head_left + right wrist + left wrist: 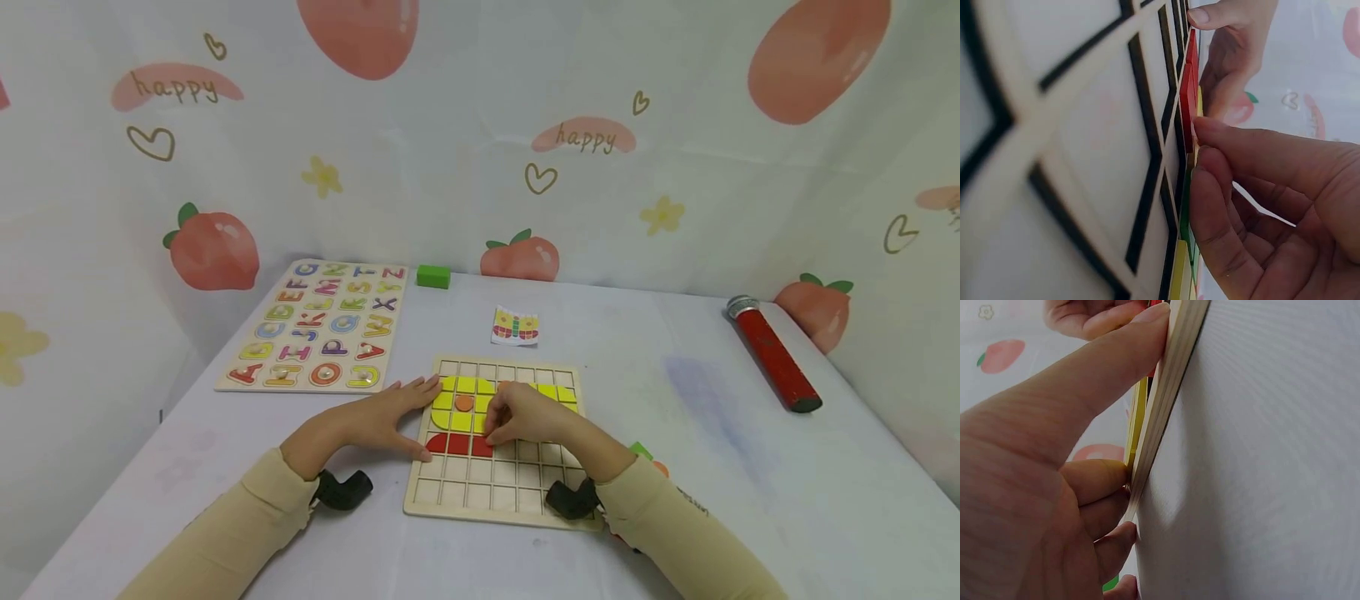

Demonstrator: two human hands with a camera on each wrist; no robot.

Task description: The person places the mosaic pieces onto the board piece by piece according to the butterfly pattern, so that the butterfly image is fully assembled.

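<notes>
A wooden grid board (453, 497) lies on the table, with yellow tiles (465, 385) in its upper rows and an orange round piece (464, 403) among them. Along a row below runs a line of red tiles (458, 444), the leftmost with a rounded corner. My right hand (528, 414) has its thumb and index fingertips together at the right end of that line, on a red tile (1187, 115). Green and yellow pieces show beneath its fingers in the right wrist view. With fingers spread, my left hand (382, 419) rests along the board's left edge, the thumb beside the red row.
Behind the board lies a small picture card (515, 327) with a butterfly pattern. An alphabet puzzle board (300, 333) is at the left, a green block (433, 277) beside it. A red microphone (776, 354) lies far right. Loose pieces (640, 450) peek out by my right forearm.
</notes>
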